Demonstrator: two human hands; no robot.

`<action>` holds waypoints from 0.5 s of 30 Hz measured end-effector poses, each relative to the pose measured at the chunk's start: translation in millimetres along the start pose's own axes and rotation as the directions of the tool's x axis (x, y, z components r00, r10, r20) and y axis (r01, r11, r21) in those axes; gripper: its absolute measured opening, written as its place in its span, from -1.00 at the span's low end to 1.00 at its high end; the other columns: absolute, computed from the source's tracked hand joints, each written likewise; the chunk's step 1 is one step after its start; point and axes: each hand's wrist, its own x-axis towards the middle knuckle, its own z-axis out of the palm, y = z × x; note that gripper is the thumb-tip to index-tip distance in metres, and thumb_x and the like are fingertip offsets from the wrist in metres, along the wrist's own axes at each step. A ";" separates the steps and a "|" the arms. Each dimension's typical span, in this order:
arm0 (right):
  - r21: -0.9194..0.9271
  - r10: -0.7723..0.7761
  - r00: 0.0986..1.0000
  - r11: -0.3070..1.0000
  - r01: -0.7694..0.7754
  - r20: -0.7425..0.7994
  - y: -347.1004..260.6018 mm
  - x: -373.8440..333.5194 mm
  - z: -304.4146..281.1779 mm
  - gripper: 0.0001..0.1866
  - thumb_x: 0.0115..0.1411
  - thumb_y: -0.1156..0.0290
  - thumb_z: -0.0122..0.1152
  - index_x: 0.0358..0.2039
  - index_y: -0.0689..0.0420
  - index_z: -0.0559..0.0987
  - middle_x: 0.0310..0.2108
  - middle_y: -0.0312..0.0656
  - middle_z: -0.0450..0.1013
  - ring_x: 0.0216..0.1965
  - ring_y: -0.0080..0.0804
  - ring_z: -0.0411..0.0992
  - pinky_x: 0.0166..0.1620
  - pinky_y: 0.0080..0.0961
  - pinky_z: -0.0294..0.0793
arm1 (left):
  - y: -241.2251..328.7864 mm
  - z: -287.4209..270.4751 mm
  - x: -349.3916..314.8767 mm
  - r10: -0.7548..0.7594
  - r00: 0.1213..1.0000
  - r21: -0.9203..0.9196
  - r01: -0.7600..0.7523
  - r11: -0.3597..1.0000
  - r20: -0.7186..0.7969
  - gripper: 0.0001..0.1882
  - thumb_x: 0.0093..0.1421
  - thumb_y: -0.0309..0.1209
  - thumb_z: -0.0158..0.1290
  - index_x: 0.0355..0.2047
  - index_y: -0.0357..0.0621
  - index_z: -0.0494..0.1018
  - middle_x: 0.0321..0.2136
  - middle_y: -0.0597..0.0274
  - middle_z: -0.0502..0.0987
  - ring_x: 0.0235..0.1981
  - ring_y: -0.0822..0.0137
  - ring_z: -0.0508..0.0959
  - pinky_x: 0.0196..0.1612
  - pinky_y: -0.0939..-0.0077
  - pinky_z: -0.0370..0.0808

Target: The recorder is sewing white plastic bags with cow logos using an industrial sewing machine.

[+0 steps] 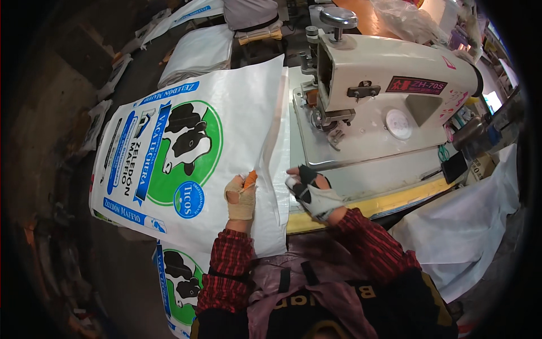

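Observation:
A large white woven sack (237, 130), printed with a cow's head on a green disc and blue bands, lies left of a sewing machine (389, 73). Its right edge shows loose layers beside the machine bed. My left hand (241, 199), in a tan wrap with an orange finger cover, rests on the sack near that edge. Its fingers are curled, closed on the sack's material as far as I can see. Just beyond the edge, over the front of the bed, is my right hand (319, 196) in a white and black covering. Its fingers point left, apart, and hold nothing visible.
The needle and presser area (333, 121) stands right of the sack's far edge. A yellow strip (389, 198) runs along the bed's front. Green-handled scissors (444, 152) lie at the right. White cloth (457, 226) hangs there. A stack of white sacks (197, 51) sits behind.

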 end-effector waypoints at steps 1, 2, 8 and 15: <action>-0.007 -0.018 1.000 1.000 0.018 -0.021 2.7 9.3 8.7 -0.66 0.08 0.23 0.06 -0.21 0.21 0.43 -0.50 -0.16 0.42 -0.45 -0.37 0.39 -0.32 -0.48 0.37 | -3.1 -2.2 1.0 -0.008 0.999 0.059 0.005 0.998 0.041 -0.77 0.09 -0.33 0.07 -0.55 -0.27 0.45 -0.72 0.17 0.40 -0.69 0.40 0.33 -0.57 0.50 0.28; 0.115 -0.053 0.999 0.992 0.053 -0.005 16.4 18.2 16.9 -0.65 0.07 0.23 0.08 -0.21 0.21 0.43 -0.49 -0.16 0.43 -0.44 -0.39 0.40 -0.32 -0.49 0.37 | -1.0 2.0 1.4 -0.004 0.999 0.050 0.001 0.999 0.049 -0.77 0.09 -0.33 0.07 -0.55 -0.27 0.45 -0.72 0.17 0.40 -0.69 0.40 0.33 -0.57 0.50 0.28; 0.087 -0.046 0.998 0.995 0.051 -0.051 29.2 31.7 58.2 -0.72 0.04 0.33 0.20 -0.29 0.22 0.45 -0.52 -0.36 0.36 -0.44 -0.67 0.28 -0.34 -0.68 0.33 | -29.6 -29.0 48.6 0.475 0.858 0.716 -0.206 0.667 -0.195 -0.84 0.12 -0.36 0.00 -0.48 -0.18 0.47 -0.70 0.17 0.35 -0.64 0.31 0.39 -0.61 0.46 0.29; 0.170 0.002 0.996 0.985 -0.017 0.088 29.7 -43.0 26.3 -0.82 0.11 0.34 0.02 -0.50 0.17 0.35 -0.64 -0.32 0.27 -0.58 -0.59 0.26 -0.49 -0.58 0.28 | 76.6 -128.5 65.9 0.165 0.940 -0.089 -0.200 0.976 -0.299 -0.87 0.12 -0.48 -0.09 -0.38 -0.22 0.44 -0.59 0.18 0.36 -0.59 0.32 0.38 -0.51 0.51 0.34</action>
